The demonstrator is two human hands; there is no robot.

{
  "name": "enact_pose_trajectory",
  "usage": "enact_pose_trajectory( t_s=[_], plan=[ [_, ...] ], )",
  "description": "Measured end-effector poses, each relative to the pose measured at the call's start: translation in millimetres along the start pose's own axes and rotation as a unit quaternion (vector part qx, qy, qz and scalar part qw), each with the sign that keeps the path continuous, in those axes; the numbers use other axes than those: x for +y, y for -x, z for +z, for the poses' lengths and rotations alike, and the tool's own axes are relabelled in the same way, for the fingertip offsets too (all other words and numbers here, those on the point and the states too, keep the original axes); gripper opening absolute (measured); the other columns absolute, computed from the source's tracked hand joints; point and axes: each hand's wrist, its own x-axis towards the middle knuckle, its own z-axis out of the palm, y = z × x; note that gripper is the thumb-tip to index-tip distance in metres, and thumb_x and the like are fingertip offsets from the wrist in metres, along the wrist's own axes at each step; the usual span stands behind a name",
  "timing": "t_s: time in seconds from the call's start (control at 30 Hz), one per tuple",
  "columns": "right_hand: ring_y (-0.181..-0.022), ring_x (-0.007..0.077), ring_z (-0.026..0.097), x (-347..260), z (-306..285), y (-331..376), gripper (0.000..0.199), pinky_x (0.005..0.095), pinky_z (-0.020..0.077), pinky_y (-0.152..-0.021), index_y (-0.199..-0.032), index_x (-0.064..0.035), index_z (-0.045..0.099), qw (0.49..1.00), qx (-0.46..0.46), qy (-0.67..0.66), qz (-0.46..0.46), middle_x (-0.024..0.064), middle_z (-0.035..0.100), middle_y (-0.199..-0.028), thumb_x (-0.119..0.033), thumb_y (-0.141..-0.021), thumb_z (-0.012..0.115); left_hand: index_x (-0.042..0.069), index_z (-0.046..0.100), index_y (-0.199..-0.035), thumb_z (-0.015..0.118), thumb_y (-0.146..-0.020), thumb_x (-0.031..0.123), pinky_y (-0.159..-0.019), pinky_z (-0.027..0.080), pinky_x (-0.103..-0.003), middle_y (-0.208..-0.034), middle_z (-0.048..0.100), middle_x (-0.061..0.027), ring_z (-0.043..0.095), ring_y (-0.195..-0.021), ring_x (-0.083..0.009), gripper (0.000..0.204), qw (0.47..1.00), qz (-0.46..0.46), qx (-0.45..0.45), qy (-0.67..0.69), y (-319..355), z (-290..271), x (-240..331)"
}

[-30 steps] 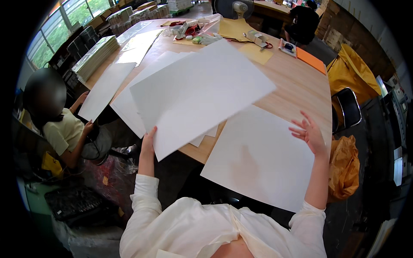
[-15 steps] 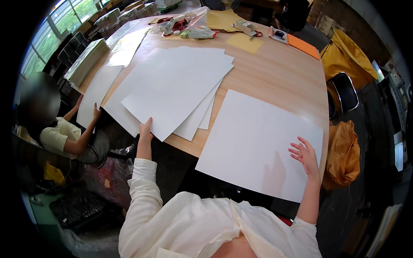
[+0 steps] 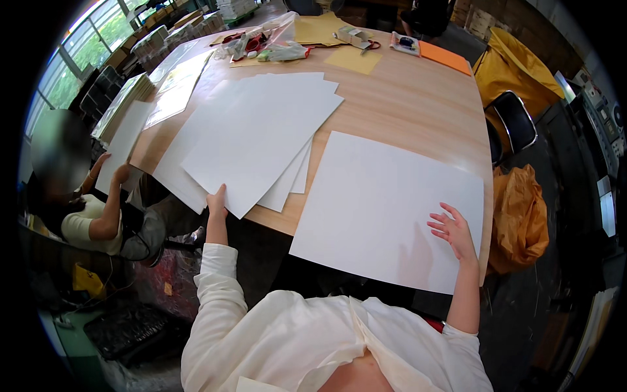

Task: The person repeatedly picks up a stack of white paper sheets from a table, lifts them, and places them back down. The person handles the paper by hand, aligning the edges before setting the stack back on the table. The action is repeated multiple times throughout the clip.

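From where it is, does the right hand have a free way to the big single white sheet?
Probably yes: the right hand hovers open right over the single white sheet, near its right edge, with nothing lying between them.

Plain white sheets (image 3: 258, 140) everywhere on a light wood-grain surface (image 3: 418, 111). There's an orange folder (image 3: 444, 57) up top. Yellow-orange bag (image 3: 519, 219) beside it.

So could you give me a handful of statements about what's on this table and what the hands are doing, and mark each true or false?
1. The left hand holds the near edge of the top white sheet on a fanned stack. True.
2. The right hand is clenched in a fist. False: its fingers are spread over the single large white sheet.
3. That single sheet overhangs the wooden table. True.
4. The orange sheet lies under the right hand. False: it lies at the far end.
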Motion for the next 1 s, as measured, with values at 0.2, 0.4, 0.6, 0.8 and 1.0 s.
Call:
enact_pose_trajectory(
  t_s=[0.2, 0.4, 0.6, 0.8, 1.0],
  plan=[
    [-0.107, 0.0250, 0.064, 3.6, -23.4, 27.2, 0.051, 0.0333, 0.0505, -0.089, -0.140, 0.0004, 0.038, 0.998, 0.052, 0.020, -0.028, 0.0203, 0.061, -0.121, -0.022, -0.097, 0.055, -0.008, 0.025, -0.142, 0.062, -0.081, 0.062, -0.093, 0.047, -0.049, -0.127, 0.053, -0.0281, 0.058, -0.112, -0.0386, 0.100, 0.763, 0.032, 0.113, -0.635, 46.5, 39.1, 35.1],
    [-0.109, 0.0337, 0.060, 64.5, -76.7, 52.0, 0.046, 0.0364, 0.0487, -0.090, -0.130, 0.0059, 0.048, 0.908, 0.294, 0.257, -0.155, 0.0224, 0.062, -0.117, -0.016, -0.092, 0.061, 0.002, 0.060, -0.116, 0.070, -0.085, 0.027, -0.083, 0.049, -0.042, -0.107, 0.059, -0.0199, 0.058, -0.100, -0.0355, 0.042, 0.693, 0.404, -0.074, -0.593, 196.6, 153.2, 68.5],
    [-0.120, 0.0422, 0.043, 91.4, -88.7, 66.8, 0.051, 0.0457, 0.0357, -0.103, -0.125, 0.0069, 0.052, 0.821, 0.376, 0.429, -0.017, 0.0257, 0.049, -0.128, -0.020, -0.085, 0.067, 0.006, 0.064, -0.105, 0.065, -0.084, 0.006, -0.078, 0.049, -0.040, -0.096, 0.061, -0.0116, 0.060, -0.089, -0.0302, 0.021, 0.634, 0.409, -0.614, -0.231, 425.9, 337.1, 18.7],
    [-0.122, 0.0399, 0.040, 83.9, -85.9, 66.4, 0.048, 0.0470, 0.0338, -0.103, -0.120, 0.0065, 0.055, 0.813, 0.403, 0.420, 0.010, 0.0233, 0.045, -0.130, -0.025, -0.086, 0.067, 0.003, 0.064, -0.101, 0.061, -0.087, 0.008, -0.077, 0.049, -0.040, -0.091, 0.062, -0.0125, 0.060, -0.086, -0.0315, 0.015, 0.642, 0.449, -0.578, -0.228, 461.2, 412.1, -75.7],
    [-0.121, 0.0387, 0.041, 95.2, -94.1, 64.9, 0.044, 0.0461, 0.0348, -0.102, -0.116, 0.0082, 0.056, 0.827, 0.422, 0.370, -0.033, 0.0238, 0.048, -0.127, -0.022, -0.085, 0.068, 0.000, 0.064, -0.101, 0.062, -0.087, 0.007, -0.071, 0.050, -0.035, -0.087, 0.062, -0.0118, 0.061, -0.077, -0.0257, 0.016, 0.675, 0.321, -0.614, -0.253, 466.2, 421.4, -78.7]
  ],
)
